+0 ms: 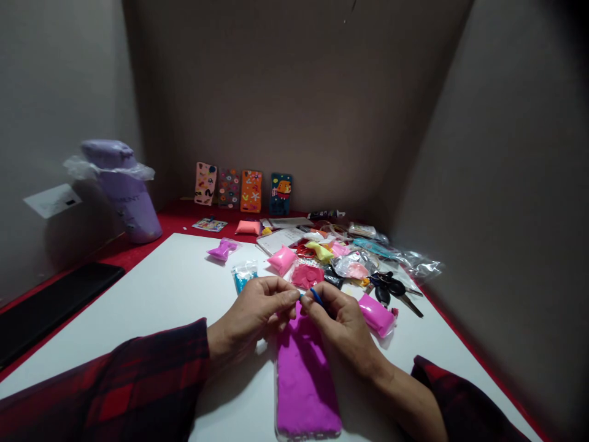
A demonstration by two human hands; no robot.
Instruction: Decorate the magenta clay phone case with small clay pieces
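Both hands meet above the far end of a clear phone case [306,380] covered with purple clay, which lies on the white board. Thumb and fingers of my left hand [262,307] are pinched at a tiny blue bit [301,295], mostly hidden by the fingertips. My right hand [339,319] pinches at the same bit, and a thin dark-blue stick-like piece [316,296] sticks up between its thumb and forefinger. Just beyond my left hand is a bag of blue clay [243,275]. To the right of my right hand lies a pink clay packet [376,315].
Scissors [391,285] and a pile of clay packets [307,275] lie beyond the hands. Decorated phone cases [251,191] lean on the back wall. At left are a purple tumbler-shaped container [131,202] and a dark phone-like slab [55,310]. Red cloth [179,216] borders the white board.
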